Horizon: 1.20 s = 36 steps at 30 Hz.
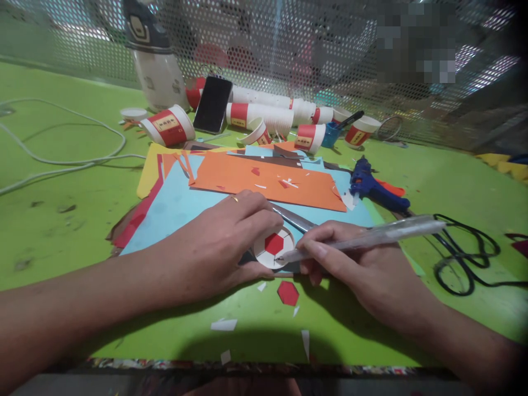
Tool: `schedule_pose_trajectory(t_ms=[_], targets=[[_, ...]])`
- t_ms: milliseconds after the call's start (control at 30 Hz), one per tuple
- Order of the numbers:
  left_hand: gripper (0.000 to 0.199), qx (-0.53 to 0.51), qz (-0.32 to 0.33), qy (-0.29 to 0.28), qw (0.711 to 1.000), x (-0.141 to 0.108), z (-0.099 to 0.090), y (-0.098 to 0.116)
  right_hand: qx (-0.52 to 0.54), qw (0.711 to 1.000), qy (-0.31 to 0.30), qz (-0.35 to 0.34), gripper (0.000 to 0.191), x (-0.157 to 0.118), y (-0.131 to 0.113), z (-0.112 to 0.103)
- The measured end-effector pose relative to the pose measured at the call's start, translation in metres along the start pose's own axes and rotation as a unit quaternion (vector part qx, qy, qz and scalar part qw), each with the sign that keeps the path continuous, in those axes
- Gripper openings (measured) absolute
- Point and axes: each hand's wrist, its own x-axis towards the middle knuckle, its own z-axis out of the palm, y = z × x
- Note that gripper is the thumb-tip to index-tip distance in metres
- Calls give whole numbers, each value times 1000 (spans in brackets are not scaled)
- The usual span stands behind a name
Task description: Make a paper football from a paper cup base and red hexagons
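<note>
A white paper disc [267,260] with a red hexagon [274,243] at its centre lies over the stacked coloured paper. My left hand [231,236] is closed on the disc's left edge, thumb below and fingers above. My right hand [350,258] grips a translucent pen [371,233], its tip touching the disc at the lower right of the hexagon. Thin dark lines show on the disc. Just above the disc lies a silvery metal tool [292,218], partly hidden by my hands. Nearer the table edge is a loose red hexagon [287,293].
Orange paper [231,175] and light blue paper [165,214] lie beyond my hands. A blue glue gun [377,190] with a black cord is on the right. Paper cups [259,116], a phone [213,104] and a bottle [159,77] stand or lie farther back.
</note>
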Motion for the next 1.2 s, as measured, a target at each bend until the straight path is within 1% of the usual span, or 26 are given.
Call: schedule_pose_trajectory(t_ms=[300, 433, 533, 800, 867, 933, 1000, 1067, 1133, 1200], targets=[[28, 6, 2, 3, 1000, 1, 0, 2, -48, 999, -22, -13, 17, 1, 0, 0], [28, 14, 15, 7, 1000, 1, 0, 1, -59, 998, -31, -11, 17, 0, 0, -1], [27, 16, 26, 11, 999, 1, 1, 1, -58, 997, -43, -13, 17, 0, 0, -1], [30, 20, 23, 15, 999, 0, 1, 2, -52, 997, -53, 0, 16, 0, 0, -2], [31, 16, 20, 12, 1000, -1, 1, 1, -15, 998, -54, -2, 16, 0, 3, -2], [31, 12, 15, 9, 1000, -1, 0, 1, 65, 997, -41, -12, 16, 1, 8, -2], [32, 6, 13, 10, 1000, -1, -1, 1, 165, 986, -23, -27, 16, 1, 14, -2], [33, -2, 7, 9, 1000, -1, -1, 1, 231, 972, -2, -47, 15, 1, 18, -2], [37, -12, 0, 11, 1000, -1, -2, 1, 248, 966, 29, -71, 15, 1, 18, -2], [46, -18, -8, 15, 1000, -2, -2, 1, 226, 967, 75, -92, 17, 1, 16, -3]])
